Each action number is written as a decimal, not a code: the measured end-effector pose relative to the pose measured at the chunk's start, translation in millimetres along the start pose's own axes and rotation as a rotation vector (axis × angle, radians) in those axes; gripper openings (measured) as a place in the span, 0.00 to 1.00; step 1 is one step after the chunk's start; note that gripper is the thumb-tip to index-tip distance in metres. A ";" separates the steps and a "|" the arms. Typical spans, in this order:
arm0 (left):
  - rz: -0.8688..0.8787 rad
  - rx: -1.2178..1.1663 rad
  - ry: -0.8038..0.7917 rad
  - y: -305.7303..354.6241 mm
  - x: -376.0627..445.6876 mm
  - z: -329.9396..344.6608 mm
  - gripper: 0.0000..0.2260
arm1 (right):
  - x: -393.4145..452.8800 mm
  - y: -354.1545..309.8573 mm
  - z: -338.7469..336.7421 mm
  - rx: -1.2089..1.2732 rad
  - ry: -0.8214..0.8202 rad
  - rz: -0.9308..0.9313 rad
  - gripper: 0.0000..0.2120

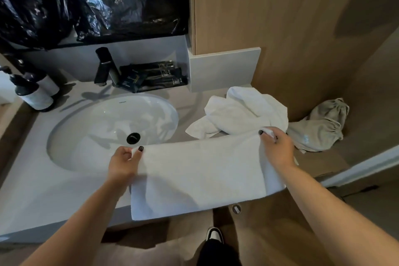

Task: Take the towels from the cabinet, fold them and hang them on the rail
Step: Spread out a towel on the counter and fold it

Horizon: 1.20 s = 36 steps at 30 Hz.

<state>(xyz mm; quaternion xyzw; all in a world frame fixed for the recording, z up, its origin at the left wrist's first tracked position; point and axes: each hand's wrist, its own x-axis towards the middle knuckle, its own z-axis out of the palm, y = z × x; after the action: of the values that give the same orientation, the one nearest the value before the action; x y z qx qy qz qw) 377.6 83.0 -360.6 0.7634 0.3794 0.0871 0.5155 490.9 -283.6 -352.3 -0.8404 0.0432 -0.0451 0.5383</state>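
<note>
Folding is the step in hand, and doing it well depends on keeping the far edge taut and level while the layers are brought together. The left hand (pixel 124 163) pinches the far left corner of the white towel (pixel 200 170) between thumb and fingertips, and the right hand (pixel 277 149) pinches the far right corner the same way, so both are clamped on the cloth. My judgement is that the two corners should travel together and be laid squarely over the near edge, then the surface smoothed flat, or else the fold will come out skewed and hang unevenly on the rail, which is not in view.

That towel lies spread across the front of the pale vanity counter (pixel 32 190), just right of the oval sink basin (pixel 90 131), with its near edge hanging a little over the counter's front. It looks plain, thick and soft, already a long rectangle with a doubled layer showing at the right end. A second white towel (pixel 241 112) sits crumpled behind it, near the wooden wall, apparently not yet folded. Just beside that heap lies a grey drawstring bag (pixel 319 127).
</note>
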 end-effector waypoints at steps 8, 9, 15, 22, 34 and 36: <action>0.246 0.287 0.126 10.2 8.2 39.8 0.14 | 29.6 1.3 30.6 -0.565 0.140 -0.123 0.19; 0.376 0.330 0.099 9.8 1.9 45.3 0.17 | 21.5 -4.2 36.7 -0.617 0.149 -0.221 0.23; 0.720 0.764 -0.269 -17.2 -37.6 88.7 0.30 | -44.4 6.1 98.3 -0.770 -0.474 -0.793 0.26; 0.665 0.931 -0.284 -21.5 -36.2 78.5 0.32 | -20.4 25.2 67.0 -0.998 -0.609 -0.613 0.34; 0.521 0.956 -0.203 -29.0 -42.6 42.4 0.35 | -23.7 27.2 22.5 -0.997 -0.467 -0.354 0.34; 0.699 0.910 -0.220 -22.9 -59.7 51.5 0.32 | -50.6 12.8 45.5 -0.863 -0.468 -0.451 0.32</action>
<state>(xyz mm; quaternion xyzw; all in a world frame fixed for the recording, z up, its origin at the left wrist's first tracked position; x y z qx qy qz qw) 351.8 10.0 -388.1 0.9924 0.0483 0.0005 0.1130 445.9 -241.8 -384.4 -0.9612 -0.2448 0.0510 0.1162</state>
